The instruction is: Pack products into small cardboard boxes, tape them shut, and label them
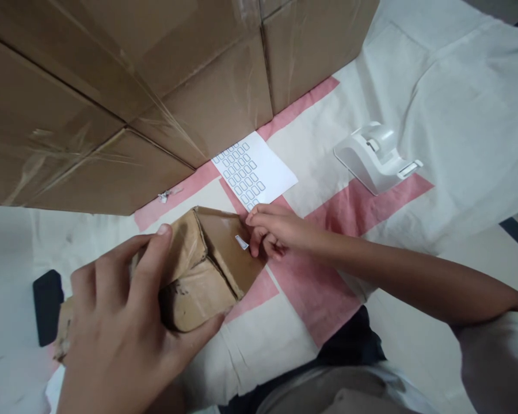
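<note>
My left hand (125, 299) grips a small worn cardboard box (228, 253), with fingers over its top and the thumb along the near lower edge. The box is tilted, and its flap end faces me. A small white label (242, 242) with a dark outline lies on its right side. Beside that label is my right hand (276, 230), its fingers curled together against or very close to the box. Whatever those fingertips may pinch is hidden. Just beyond them lies a white sheet (263, 167) of blue-outlined labels, with part of it bare.
Large taped cardboard boxes (207, 98) form a wall at the back left. A white tape dispenser (377, 158) stands to the right on the pink-and-white cloth (315, 287). A black phone-like object (48, 305) lies at far left, near scraps of clear tape (166, 196).
</note>
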`<state>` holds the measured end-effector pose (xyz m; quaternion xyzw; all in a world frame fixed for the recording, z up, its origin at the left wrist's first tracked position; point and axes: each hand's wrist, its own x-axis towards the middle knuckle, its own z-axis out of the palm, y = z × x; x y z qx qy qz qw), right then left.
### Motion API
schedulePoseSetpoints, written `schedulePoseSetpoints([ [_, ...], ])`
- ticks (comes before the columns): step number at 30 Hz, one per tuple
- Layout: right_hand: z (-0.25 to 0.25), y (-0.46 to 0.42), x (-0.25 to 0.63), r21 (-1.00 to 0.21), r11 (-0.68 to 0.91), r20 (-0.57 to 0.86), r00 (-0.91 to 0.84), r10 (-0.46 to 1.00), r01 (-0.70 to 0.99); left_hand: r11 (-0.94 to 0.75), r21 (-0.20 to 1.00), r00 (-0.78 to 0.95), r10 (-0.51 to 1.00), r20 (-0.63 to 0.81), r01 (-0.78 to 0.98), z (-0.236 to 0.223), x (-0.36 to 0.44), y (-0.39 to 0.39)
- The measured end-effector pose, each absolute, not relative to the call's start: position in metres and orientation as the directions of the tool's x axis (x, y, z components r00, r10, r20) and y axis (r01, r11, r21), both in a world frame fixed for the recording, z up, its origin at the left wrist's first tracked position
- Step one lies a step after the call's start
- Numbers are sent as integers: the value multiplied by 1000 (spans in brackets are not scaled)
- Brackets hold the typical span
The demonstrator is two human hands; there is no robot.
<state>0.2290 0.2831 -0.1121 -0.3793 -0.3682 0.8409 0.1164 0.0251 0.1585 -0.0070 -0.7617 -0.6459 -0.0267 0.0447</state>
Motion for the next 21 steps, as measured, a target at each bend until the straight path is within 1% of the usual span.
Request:
schedulePoseSetpoints([
  [3, -112, 284, 229, -702, -712, -507, -702, 500, -1, -157, -26, 159, 981, 107, 987, -7, 27, 159],
  [5, -111, 285, 230, -704, -710, -501, -689, 524, -28, -171, -26, 173, 978, 115, 985, -7, 27, 159],
  [7, -111, 287, 230, -735, -676, -501, -640, 583, -40, -179, -31, 181, 976, 122, 983, -8, 27, 160],
  [9, -111, 287, 231, -784, -616, -463, -593, 659, -72, -186, -40, 190, 973, 131, 982, -9, 26, 161],
  [12, -111, 286, 231, -875, -466, -319, -571, 756, -129, -210, -64, 218, 960, 173, 976, -11, 23, 161],
  [13, -111, 285, 231, -915, -383, -252, -564, 787, -126, -221, -76, 232, 955, 187, 972, -12, 22, 161],
  [15, -111, 284, 232, -978, -198, -127, -558, 820, -69, -238, -99, 254, 943, 213, 966, -14, 20, 161],
  [16, -110, 285, 234, -992, -120, -87, -565, 820, -22, -240, -104, 257, 941, 219, 965, -15, 19, 161],
  [18, -110, 287, 237, -999, -23, -45, -621, 783, 45, -222, -96, 238, 946, 219, 970, -17, 19, 160],
  [19, -109, 289, 240, -999, 11, -23, -672, 740, 47, -212, -88, 226, 948, 225, 973, -18, 19, 160],
  [21, -108, 292, 245, -997, 78, 40, -802, 596, 9, -191, -92, 207, 949, 239, 977, -20, 21, 160],
])
